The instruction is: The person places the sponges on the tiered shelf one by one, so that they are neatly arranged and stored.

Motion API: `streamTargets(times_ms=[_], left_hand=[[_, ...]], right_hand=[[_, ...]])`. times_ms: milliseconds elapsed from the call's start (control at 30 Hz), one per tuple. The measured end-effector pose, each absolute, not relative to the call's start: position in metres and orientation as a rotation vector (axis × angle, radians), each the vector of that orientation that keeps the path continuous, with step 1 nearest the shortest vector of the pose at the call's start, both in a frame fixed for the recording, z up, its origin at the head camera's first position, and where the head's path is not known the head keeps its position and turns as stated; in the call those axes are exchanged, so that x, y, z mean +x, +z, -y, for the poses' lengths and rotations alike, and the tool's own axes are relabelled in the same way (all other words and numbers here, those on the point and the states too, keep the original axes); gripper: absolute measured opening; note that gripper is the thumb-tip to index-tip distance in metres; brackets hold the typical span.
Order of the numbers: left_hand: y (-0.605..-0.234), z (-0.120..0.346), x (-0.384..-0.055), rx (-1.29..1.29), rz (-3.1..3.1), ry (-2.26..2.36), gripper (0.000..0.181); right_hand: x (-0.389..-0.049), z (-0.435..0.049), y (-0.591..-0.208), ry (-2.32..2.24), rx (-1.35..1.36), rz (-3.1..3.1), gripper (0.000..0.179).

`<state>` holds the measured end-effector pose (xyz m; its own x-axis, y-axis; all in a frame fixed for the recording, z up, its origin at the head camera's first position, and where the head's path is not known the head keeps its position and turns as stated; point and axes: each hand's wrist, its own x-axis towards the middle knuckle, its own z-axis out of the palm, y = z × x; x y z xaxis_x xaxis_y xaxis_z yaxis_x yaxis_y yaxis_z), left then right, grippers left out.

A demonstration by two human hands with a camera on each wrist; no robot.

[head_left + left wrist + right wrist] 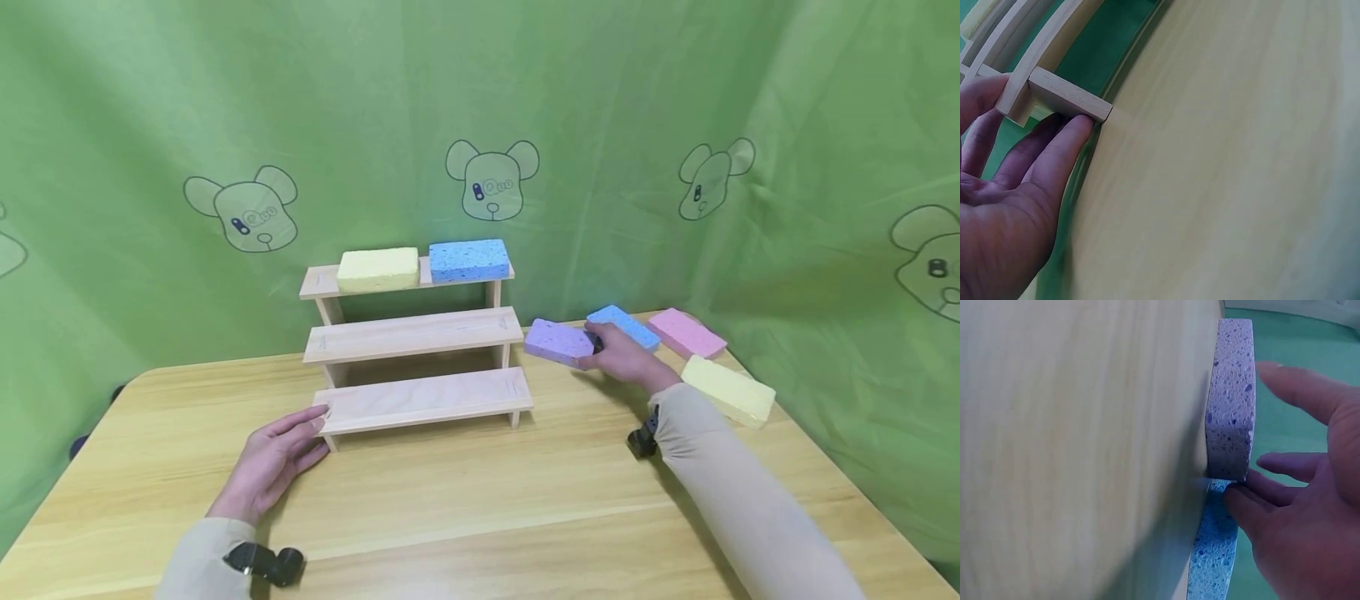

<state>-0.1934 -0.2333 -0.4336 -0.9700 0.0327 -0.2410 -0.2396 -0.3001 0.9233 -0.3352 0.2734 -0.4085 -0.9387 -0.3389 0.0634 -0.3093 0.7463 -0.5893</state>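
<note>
A purple sponge point(558, 341) is pinched between the thumb and fingers of my right hand point(624, 360), to the right of a three-step wooden shelf point(420, 400). In the right wrist view, the speckled purple sponge point(1232, 387) stands out with a blue sponge point(1213, 550) just beyond it. My left hand point(273, 458) touches the left end of the shelf's lowest step. In the left wrist view, the fingers of my left hand point(1016, 187) rest against the board's end and the wooden leg point(1069, 97). The top step bears a yellow sponge point(378, 270) and a blue sponge point(468, 261).
Behind my right hand lie a blue sponge point(624, 327) and a pink sponge point(687, 333). A yellow sponge point(727, 390) lies close to my right forearm, near the table's right edge. A green curtain point(375, 108) with printed bear heads hangs behind the wooden table point(465, 508).
</note>
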Motion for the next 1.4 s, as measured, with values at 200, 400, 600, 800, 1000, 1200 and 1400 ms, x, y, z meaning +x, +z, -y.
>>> streamTargets(times_ms=[200,400,600,800,1000,1200,1400], left_hand=[[-0.434,0.233,-0.194,-0.266,-1.745,2.393,0.016],[-0.435,0.233,-0.194,-0.26,-1.744,2.394,0.017],[-0.435,0.233,-0.194,-0.257,-1.746,2.393,0.017],[-0.434,0.234,-0.194,-0.259,-1.748,2.388,0.017],[-0.434,0.234,-0.194,-0.248,-1.744,2.391,0.019],[-0.435,0.232,-0.194,-0.257,-1.734,2.399,0.017],[-0.437,0.231,-0.194,-0.255,-1.737,2.404,0.017]], right_hand=[[-0.336,-0.269,-0.408,-0.843,-0.604,-2.965,0.051],[-0.338,-0.269,-0.408,-0.816,-0.601,-2.986,0.039],[-0.339,-0.272,-0.41,-0.828,-0.575,-2.984,0.047],[-0.337,-0.276,-0.41,-0.869,-0.543,-2.961,0.066],[-0.331,-0.282,-0.408,-0.972,-0.499,-2.932,0.075],[-0.322,-0.289,-0.403,-1.0,-0.467,-2.932,0.074],[-0.315,-0.295,-0.4,-1.009,-0.473,-2.941,0.074]])
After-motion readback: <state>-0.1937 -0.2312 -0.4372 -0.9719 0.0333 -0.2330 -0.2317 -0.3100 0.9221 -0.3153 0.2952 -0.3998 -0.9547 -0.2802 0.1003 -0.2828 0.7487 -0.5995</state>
